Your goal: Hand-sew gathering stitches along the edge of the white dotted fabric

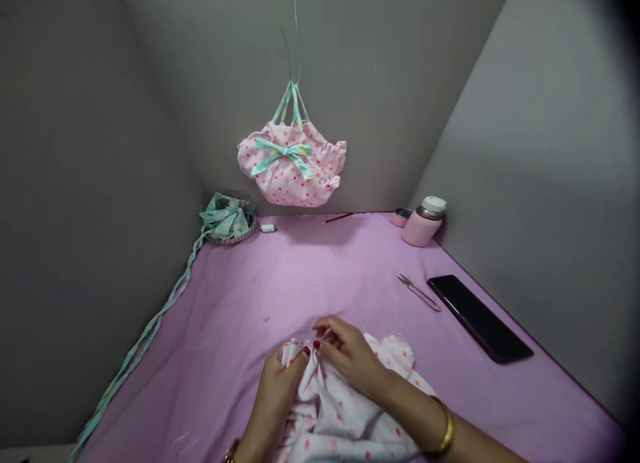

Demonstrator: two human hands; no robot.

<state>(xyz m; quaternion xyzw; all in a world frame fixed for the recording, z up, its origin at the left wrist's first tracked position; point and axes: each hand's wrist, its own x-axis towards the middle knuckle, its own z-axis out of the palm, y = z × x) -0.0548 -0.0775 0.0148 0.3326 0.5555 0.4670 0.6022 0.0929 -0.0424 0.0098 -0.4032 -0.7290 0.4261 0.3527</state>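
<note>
White cloth with pink-red dots [340, 410] lies bunched on the table at the front. My left hand [283, 376] is closed on its gathered top edge, thumb pressed on top of the folds. Just right of that thumb, my right hand [347, 353] has its thumb and bent fingers drawn together at the same edge. Whatever sits between those right fingertips is too small to make out. The lower folds of the cloth spread under my right forearm.
Thread snips [419, 293] and a black phone [480, 316] lie at right. Behind them stand a pink jar [424, 223] and a small round tin [401, 216]. A dotted pouch with a green bow [290, 163] hangs at the back. Green fabric strips [227, 216] fill a basket, back left.
</note>
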